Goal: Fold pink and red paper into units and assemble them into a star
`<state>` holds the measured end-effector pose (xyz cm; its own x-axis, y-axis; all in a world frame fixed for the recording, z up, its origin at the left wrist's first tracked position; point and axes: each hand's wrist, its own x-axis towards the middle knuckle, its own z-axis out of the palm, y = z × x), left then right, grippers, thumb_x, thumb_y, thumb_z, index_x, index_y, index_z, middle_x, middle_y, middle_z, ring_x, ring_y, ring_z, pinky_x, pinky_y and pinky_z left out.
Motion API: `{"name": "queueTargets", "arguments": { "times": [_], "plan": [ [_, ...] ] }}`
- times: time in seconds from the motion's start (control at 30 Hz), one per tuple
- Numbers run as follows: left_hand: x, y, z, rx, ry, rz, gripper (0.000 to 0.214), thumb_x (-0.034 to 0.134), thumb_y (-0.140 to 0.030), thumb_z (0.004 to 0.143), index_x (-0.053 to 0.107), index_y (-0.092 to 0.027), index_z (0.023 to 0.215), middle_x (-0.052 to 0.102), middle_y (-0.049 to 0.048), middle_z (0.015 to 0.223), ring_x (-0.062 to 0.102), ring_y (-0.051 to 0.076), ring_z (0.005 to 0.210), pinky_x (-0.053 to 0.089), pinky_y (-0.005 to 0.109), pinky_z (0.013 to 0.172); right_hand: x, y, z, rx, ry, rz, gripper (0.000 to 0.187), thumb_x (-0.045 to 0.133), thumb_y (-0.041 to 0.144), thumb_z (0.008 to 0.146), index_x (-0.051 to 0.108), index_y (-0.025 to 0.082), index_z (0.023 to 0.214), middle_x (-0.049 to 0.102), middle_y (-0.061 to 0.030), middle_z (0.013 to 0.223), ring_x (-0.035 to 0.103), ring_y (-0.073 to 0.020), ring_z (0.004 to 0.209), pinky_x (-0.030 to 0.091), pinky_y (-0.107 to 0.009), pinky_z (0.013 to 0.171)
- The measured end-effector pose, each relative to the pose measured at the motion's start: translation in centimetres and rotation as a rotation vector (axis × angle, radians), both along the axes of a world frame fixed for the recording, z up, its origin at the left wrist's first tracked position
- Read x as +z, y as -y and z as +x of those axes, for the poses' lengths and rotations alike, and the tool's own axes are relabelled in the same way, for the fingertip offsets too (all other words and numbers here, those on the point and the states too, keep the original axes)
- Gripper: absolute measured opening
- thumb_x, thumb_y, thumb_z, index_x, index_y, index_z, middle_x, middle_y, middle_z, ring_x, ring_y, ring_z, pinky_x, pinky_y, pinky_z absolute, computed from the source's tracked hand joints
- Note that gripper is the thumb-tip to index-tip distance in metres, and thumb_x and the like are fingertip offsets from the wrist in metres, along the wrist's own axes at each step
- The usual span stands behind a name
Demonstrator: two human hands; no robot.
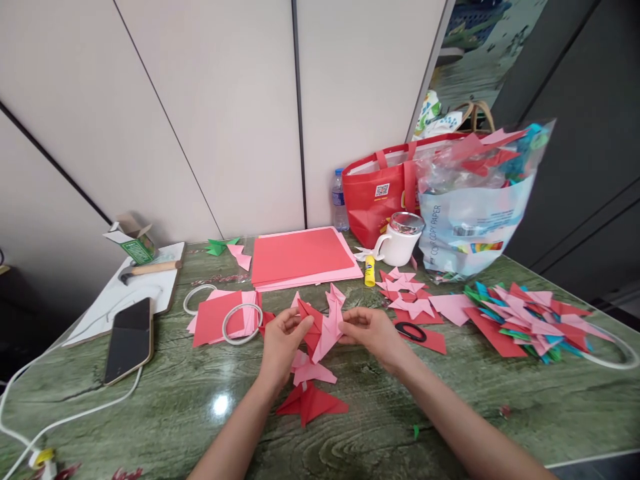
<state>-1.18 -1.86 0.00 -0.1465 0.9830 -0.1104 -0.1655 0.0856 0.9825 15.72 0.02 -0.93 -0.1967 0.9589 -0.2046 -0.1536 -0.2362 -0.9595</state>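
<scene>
Between my hands, slightly above the table, are a red folded paper piece (311, 327) and a pink folded paper piece (331, 331) that touch or overlap. My left hand (285, 340) pinches the red piece between thumb and fingers. On the other side, my right hand (373, 333) pinches the pink piece at its right edge. Beneath them on the table lie another pink folded piece (315, 370) and a red folded piece (315, 404). Whether the two held pieces are joined cannot be made out.
Red and pink sheets (303, 257) lie at the back beside a glue stick (369, 271) and a white mug (400, 240). Rings (242, 325) and a phone (129, 340) are left; scissors (411, 331), a pile of folded pieces (535, 317) and a plastic bag (470, 220) are right.
</scene>
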Motion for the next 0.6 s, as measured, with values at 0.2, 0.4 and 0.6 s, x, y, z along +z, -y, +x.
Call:
{"name": "queueTargets", "arguments": {
  "times": [0.2,0.4,0.6],
  "plan": [
    [0.0,0.1,0.2,-0.018,0.085,-0.057,0.032,0.078,-0.030,0.057,0.067,-0.013,0.082,0.072,0.0066,0.076,0.065,0.016,0.063,0.051,0.024,0.057,0.0,0.0,-0.1,-0.026,-0.053,-0.025,0.026,0.077,0.026,0.055,0.058,0.018,0.071,0.061,0.0032,0.062,0.061,-0.0146,0.060,0.055,-0.034,0.065],
    [-0.1,0.1,0.3,-0.022,0.091,-0.059,0.028,0.078,-0.028,0.057,0.066,-0.013,0.077,0.071,0.0040,0.070,0.063,0.014,0.059,0.050,0.022,0.056,-0.8,0.1,-0.3,-0.041,0.011,0.057,0.018,0.073,0.031,0.059,0.062,0.018,0.066,0.063,0.0003,0.064,0.061,-0.0168,0.060,0.055,-0.035,0.066],
    [-0.5,0.0,0.3,-0.018,0.036,0.008,0.030,0.077,-0.026,0.057,0.067,-0.013,0.083,0.072,0.0063,0.079,0.065,0.017,0.070,0.051,0.025,0.063,-1.2,0.3,-0.7,-0.107,0.155,0.194,0.014,0.068,0.031,0.063,0.062,0.018,0.066,0.065,-0.0020,0.066,0.063,-0.0190,0.064,0.053,-0.033,0.063]
  ]
}}
